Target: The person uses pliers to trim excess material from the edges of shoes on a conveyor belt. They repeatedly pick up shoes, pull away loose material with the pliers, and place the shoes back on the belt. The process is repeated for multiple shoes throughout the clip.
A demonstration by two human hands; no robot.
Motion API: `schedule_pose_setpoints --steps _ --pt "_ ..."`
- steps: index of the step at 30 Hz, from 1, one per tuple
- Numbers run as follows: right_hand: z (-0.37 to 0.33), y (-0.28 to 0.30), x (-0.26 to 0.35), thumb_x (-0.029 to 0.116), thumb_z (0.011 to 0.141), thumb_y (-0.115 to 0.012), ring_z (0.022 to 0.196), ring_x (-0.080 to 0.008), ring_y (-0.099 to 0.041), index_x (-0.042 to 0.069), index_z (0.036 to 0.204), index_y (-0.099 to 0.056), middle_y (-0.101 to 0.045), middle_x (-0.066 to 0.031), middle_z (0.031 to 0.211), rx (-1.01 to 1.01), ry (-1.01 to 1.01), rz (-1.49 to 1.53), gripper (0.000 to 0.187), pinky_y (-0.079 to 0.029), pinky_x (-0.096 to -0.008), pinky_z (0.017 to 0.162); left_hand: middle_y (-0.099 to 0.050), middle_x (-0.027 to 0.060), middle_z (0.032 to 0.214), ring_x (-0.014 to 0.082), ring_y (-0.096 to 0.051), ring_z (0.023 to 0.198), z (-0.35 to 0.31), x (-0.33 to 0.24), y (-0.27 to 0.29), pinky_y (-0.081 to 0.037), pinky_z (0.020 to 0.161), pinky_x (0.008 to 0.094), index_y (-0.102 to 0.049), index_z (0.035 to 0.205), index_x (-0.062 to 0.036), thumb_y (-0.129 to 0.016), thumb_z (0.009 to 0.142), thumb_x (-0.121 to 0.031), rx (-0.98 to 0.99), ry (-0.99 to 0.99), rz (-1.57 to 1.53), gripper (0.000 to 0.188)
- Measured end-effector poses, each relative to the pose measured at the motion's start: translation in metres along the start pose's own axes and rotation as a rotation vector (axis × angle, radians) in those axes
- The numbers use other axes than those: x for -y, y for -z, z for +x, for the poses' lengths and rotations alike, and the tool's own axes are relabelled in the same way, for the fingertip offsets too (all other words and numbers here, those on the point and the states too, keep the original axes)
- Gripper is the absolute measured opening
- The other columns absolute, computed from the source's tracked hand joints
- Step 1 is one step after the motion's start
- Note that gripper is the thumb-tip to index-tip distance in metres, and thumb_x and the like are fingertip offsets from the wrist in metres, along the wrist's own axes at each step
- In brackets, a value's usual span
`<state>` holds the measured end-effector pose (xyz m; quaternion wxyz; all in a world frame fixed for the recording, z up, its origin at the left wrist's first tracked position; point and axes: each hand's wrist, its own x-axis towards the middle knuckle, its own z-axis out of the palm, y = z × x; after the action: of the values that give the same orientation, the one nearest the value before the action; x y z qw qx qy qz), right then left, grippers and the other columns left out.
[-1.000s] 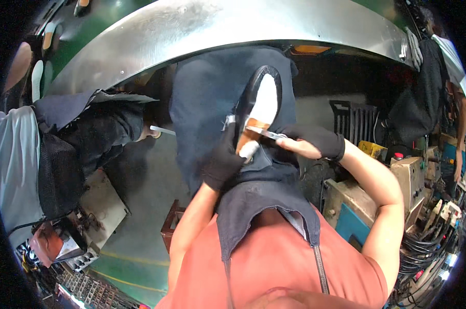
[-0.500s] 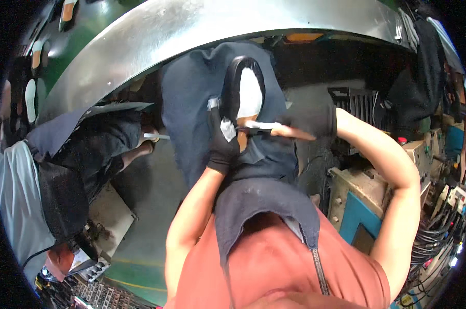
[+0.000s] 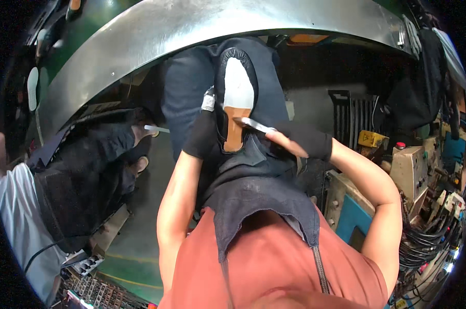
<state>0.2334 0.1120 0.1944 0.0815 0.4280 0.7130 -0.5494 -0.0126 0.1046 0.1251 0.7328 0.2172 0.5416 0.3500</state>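
Working the heel end of a black shoe (image 3: 238, 95), sole up on the dark apron (image 3: 183, 85) across the lap.
Toe pleats (image 3: 236, 53) are gathered around the white forepart (image 3: 239, 84), so that end looks formed; the tan heel section (image 3: 234, 136) is exposed and appears unfinished. The right hand (image 3: 298, 141) pinches a slim hand tool (image 3: 256, 124), tip over the tan area. The left hand (image 3: 203, 126) lies along the shoe's left side, its hidden grip impossible to tell. Beyond the knees runs a metal counter (image 3: 191, 31).
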Motion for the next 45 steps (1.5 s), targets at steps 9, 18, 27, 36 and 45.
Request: schedule_pose_setpoints --steps 9,18,27,36,45 --pt "0.011 0.024 0.045 0.048 0.096 -0.045 0.069 -0.0168 -0.060 0.002 0.099 -0.066 -0.064 -0.0081 0.078 0.105 -0.257 0.479 0.050 -0.048 -0.0322 0.066 -0.062 0.0127 0.111 0.0220 -0.060 0.097 -0.013 0.004 -0.016 -0.047 0.086 0.0289 -0.051 0.129 -0.0037 -0.025 0.100 -0.053 0.226 0.029 -0.348 0.063" --pt "-0.011 0.028 0.009 0.034 0.087 -0.059 0.071 -0.0314 -0.057 0.005 0.081 -0.062 -0.058 -0.0152 0.078 -0.406 0.316 -0.626 0.030 -0.047 -0.0422 0.064 -0.049 0.0247 0.123 0.0350 -0.050 0.116 0.020 0.050 -0.005 -0.039 0.099 0.0409 -0.038 0.130 0.0060 -0.051 0.092 -0.021 -0.277 -0.727 0.731 0.048" --pt "0.023 0.012 0.046 0.032 0.086 -0.060 0.071 -0.0307 -0.061 0.007 0.084 -0.059 -0.061 -0.0128 0.083 -0.254 0.762 -0.437 0.025 -0.049 -0.0380 0.061 -0.030 0.0229 0.141 0.0344 -0.031 0.132 -0.002 0.013 0.017 -0.029 0.108 0.0399 -0.013 0.144 0.0006 -0.080 0.069 -0.037 0.201 -0.315 0.704 0.107" --pt "-0.010 -0.017 -0.027 0.028 0.092 -0.057 0.066 -0.0374 -0.058 0.002 0.082 -0.060 -0.058 -0.0185 0.071 -0.315 0.145 -0.296 0.028 -0.044 -0.0434 0.059 -0.057 0.0094 0.097 0.0183 -0.057 0.090 0.015 0.015 0.004 -0.046 0.079 0.0332 -0.044 0.130 -0.0040 -0.036 0.098 -0.046 0.044 -0.011 0.127 0.053" --pt "0.001 0.030 0.047 0.038 0.090 -0.057 0.071 -0.0348 -0.062 0.004 0.086 -0.061 -0.061 -0.0180 0.079 -0.411 0.703 -0.508 0.035 -0.050 -0.0423 0.063 -0.041 0.0203 0.134 0.0306 -0.043 0.125 0.024 0.011 0.000 -0.035 0.104 0.0396 -0.028 0.139 -0.0006 -0.076 0.076 -0.026 0.166 -0.603 0.788 0.083"
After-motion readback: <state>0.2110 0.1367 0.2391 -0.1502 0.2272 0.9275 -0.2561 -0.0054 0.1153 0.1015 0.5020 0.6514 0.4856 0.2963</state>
